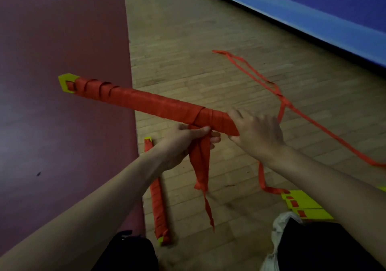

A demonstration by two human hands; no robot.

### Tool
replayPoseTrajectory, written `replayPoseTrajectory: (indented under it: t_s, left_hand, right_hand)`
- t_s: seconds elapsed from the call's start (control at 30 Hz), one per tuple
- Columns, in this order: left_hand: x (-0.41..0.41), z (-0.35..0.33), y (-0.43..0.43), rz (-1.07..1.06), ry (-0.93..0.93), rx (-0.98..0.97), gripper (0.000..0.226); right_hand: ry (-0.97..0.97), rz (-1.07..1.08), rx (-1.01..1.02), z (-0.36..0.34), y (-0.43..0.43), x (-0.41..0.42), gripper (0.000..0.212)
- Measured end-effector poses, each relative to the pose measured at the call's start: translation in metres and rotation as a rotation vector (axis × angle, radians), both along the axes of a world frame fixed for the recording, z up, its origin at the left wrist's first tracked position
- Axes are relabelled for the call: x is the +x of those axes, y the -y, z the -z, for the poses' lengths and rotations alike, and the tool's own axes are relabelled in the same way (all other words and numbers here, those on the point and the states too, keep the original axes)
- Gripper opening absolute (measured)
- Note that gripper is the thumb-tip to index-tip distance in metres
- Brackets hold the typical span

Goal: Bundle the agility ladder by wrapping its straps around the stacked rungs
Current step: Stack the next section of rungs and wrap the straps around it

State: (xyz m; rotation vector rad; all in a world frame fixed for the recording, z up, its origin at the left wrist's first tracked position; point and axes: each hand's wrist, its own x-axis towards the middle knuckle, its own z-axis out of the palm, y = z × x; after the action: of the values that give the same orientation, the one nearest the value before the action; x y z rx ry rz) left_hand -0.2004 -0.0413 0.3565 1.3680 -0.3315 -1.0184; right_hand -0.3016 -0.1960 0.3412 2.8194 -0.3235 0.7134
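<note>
Nearest, beside dark-clothed knees, a flat stack of yellow plastic rungs (pixel 307 205) lies on the wooden floor (pixel 188 51), with red webbing threaded through its slots. To the left, a second bundle (pixel 158 197), fully wound in red, lies on the same boards. Above it both hands hold the bundle (pixel 146 101) in the air. It is a long bar wrapped in matte red fabric, tight in the middle and looser in spirals toward its far yellow pointed tip. The left hand (pixel 179 143) has its grip pinched on the strap tails (pixel 201 162), which hang limp and crumpled below the bar. The right hand (pixel 257 133) has its grip closed round the bundle's near end. A loose strap (pixel 261 78) trails over the floor beyond. A smooth maroon mat (pixel 62 41) fills the left, and a blue barrier (pixel 313 14) runs along the far edge.
</note>
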Motion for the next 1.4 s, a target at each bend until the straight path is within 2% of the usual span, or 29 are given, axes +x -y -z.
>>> replayPoseTrajectory:
  t_s: [0.1,0.2,0.3,0.43,0.47,0.53,0.63,0.73,0.8,0.9,1.03,1.2,1.4]
  left_hand:
    - [0.003,-0.003,0.0,0.028,0.06,0.006,0.049]
    - [0.006,-0.003,0.001,0.019,0.094,0.038,0.069]
    - [0.009,-0.001,0.003,-0.067,0.061,0.044,0.054]
    - [0.006,0.003,0.003,-0.139,-0.03,0.062,0.026]
    - [0.006,0.005,0.002,-0.137,-0.025,0.069,0.023]
    - [0.008,0.006,-0.001,-0.115,0.008,0.073,0.023]
    - [0.013,0.005,-0.002,-0.08,0.081,0.053,0.034]
    - [0.017,0.003,-0.003,-0.018,0.159,0.029,0.03]
    - [0.018,0.002,-0.004,0.027,0.204,0.025,0.028]
    - [0.017,-0.003,-0.003,0.035,0.228,0.007,0.033]
    - [0.017,-0.003,-0.004,0.106,0.184,-0.058,0.055]
    - [0.016,0.002,-0.009,0.185,0.102,-0.047,0.028]
    - [0.008,0.002,-0.004,0.087,0.042,-0.006,0.021]
  right_hand:
    - [0.134,-0.069,-0.034,0.005,0.0,0.001,0.057]
    - [0.223,-0.139,-0.1,0.009,-0.007,0.0,0.04]
    - [0.225,-0.142,-0.114,0.017,-0.019,0.002,0.03]
    - [0.141,-0.105,0.02,0.016,-0.024,0.005,0.045]
    - [0.08,-0.109,0.127,0.012,-0.024,0.005,0.047]
    - [-0.123,-0.11,0.47,0.001,-0.018,0.004,0.048]
    - [-0.443,-0.121,0.957,-0.017,-0.001,-0.001,0.051]
    - [-0.569,-0.227,1.398,-0.024,0.009,-0.01,0.034]
    - [-0.576,-0.293,1.546,-0.02,0.006,-0.012,0.022]
    - [-0.458,-0.294,1.604,-0.016,0.003,-0.012,0.021]
    - [-0.363,-0.258,1.59,-0.017,0.01,-0.009,0.024]
    - [-0.278,-0.208,1.566,-0.017,0.018,-0.012,0.022]
    - [-0.103,-0.164,1.519,-0.023,0.022,-0.008,0.017]
